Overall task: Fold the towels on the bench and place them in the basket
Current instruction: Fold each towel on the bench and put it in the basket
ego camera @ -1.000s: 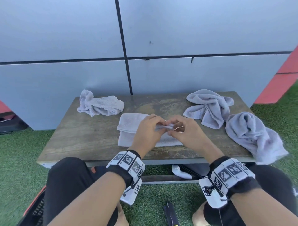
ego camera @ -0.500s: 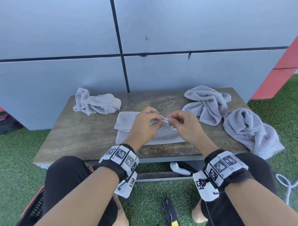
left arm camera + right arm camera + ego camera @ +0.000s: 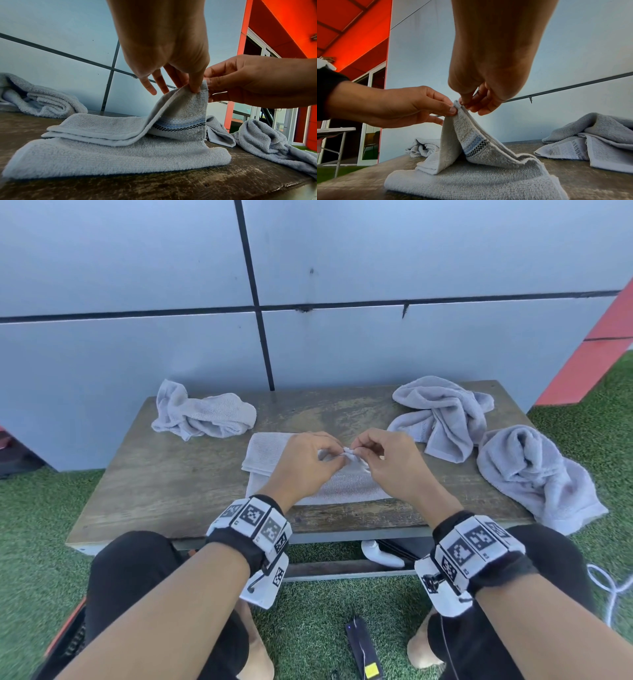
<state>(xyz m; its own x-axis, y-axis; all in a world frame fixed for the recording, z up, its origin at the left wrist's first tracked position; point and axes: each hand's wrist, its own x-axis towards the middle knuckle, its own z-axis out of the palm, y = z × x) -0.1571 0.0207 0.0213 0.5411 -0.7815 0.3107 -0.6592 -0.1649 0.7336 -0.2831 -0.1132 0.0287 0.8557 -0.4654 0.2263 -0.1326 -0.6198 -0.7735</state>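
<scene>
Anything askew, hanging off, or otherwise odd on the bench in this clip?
One crumpled towel at the bench's right end hangs over the front corner, so it could slip onto the grass. Otherwise nothing stands out: the left hand and right hand both pinch a corner of the half-folded towel.

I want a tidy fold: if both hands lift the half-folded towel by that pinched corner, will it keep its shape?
Probably not. The half-folded towel already droops in a curve below the left hand and right hand, so it looks floppy. Its loosely stacked layers would likely slide apart. It seems light: fingertip pinches hold the corner up.
</scene>
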